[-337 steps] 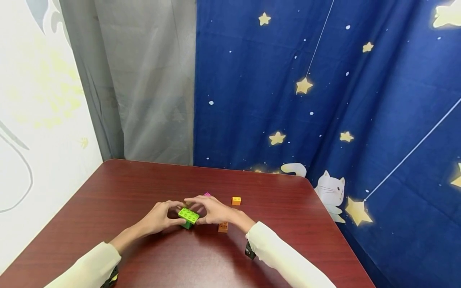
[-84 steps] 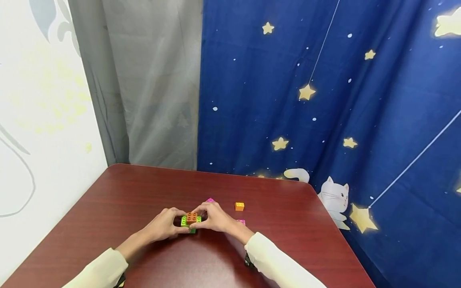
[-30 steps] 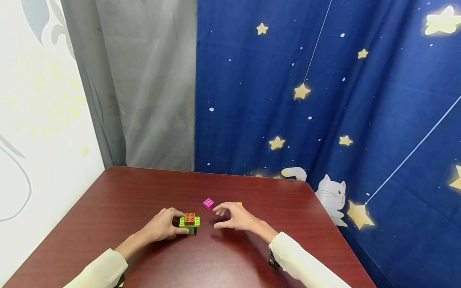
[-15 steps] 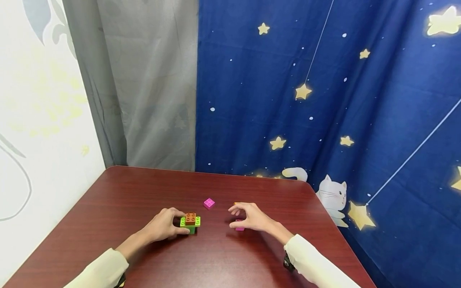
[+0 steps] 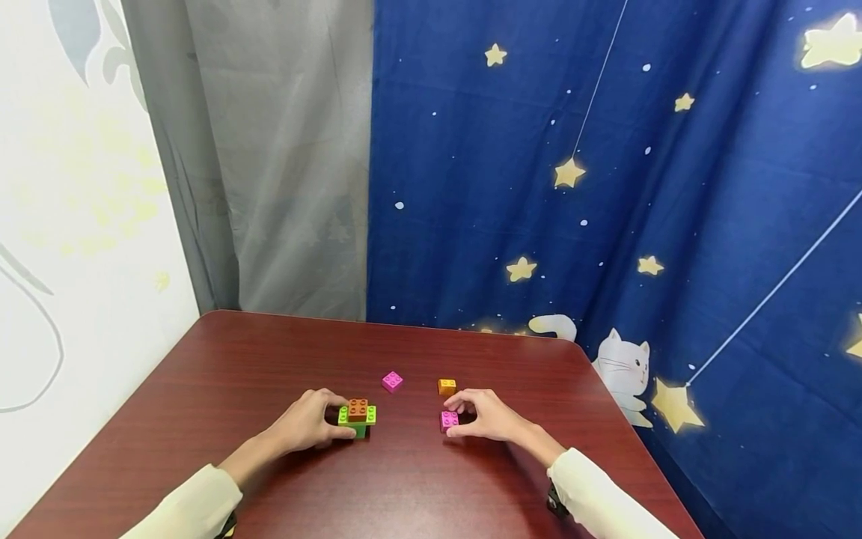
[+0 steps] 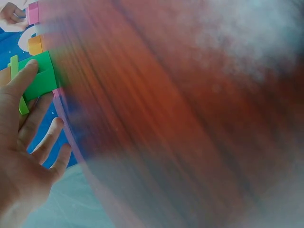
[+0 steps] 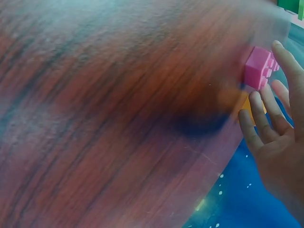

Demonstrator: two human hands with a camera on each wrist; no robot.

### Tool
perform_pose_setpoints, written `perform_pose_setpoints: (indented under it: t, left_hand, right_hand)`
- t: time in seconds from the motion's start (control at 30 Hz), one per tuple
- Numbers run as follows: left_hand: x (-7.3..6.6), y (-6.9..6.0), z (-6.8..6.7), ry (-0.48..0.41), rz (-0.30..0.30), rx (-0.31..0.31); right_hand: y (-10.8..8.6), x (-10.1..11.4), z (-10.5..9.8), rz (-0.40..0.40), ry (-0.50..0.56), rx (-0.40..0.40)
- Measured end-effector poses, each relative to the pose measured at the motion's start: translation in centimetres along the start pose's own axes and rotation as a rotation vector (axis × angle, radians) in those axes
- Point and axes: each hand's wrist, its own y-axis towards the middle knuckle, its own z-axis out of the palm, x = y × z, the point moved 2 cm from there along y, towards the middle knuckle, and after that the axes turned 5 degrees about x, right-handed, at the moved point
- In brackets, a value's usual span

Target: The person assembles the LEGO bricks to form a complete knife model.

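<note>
Across the surface (image 5: 397, 486), our right hand (image 5: 494, 418) has reached round the nearer pink brick (image 5: 449, 421), now graspable, though its pinch is unclear; our left hand (image 5: 304, 421) grips stacked bricks (image 5: 358, 411).

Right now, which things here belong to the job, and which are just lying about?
Apparently in the job:
brick stack, held in the left grip
nearer pink brick, by the right grip

Lying about, perhaps for later:
farther pink brick
yellow-orange brick
</note>
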Motion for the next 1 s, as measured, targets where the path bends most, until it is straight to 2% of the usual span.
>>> perform_pose_setpoints:
  t: [0.27, 0.63, 1.0]
  left_hand:
    - [-0.14, -0.01, -0.15, -0.004, -0.002, 0.008]
    - [0.10, 0.17, 0.09, 0.009, 0.003, 0.001]
    - [-0.13, 0.10, 0.01, 0.001, -0.002, 0.011]
  right_hand:
    - [-0.57, -0.16, 0.11, 0.016, -0.023, 0.010]
    - [-0.45, -0.66, 0.64, -0.032, -0.089, -0.010]
    - [-0.28, -0.62, 0.60, -0.003, -0.093, 0.019]
